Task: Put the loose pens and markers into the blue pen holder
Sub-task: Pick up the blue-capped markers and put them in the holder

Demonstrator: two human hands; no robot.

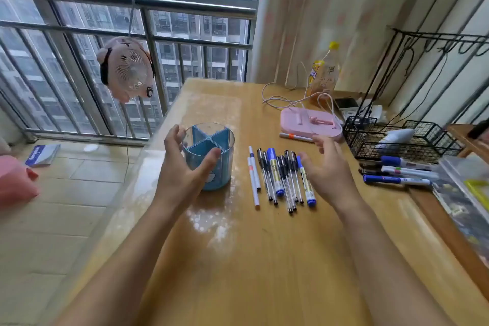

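Observation:
The blue pen holder (214, 151) stands upright on the wooden table (264, 259), round, clear-walled, with empty blue dividers. My left hand (182, 167) hovers at its near left side, fingers spread around it; whether it touches is unclear. A row of loose pens and markers (283, 180) lies just right of the holder: two white pens, several black-capped pens and two blue markers. My right hand (328, 169) is open just right of that row, above the table, holding nothing. One more white pen (295, 137) lies farther back. Three more markers (399, 172) lie at the right.
A pink stand (312, 120) with white cables sits behind the pens, a yellow-capped bottle (324, 71) behind it. A black wire basket (397, 140) stands at the right. A pink fan (127, 69) hangs on the window railing at the left, beyond the table's left edge.

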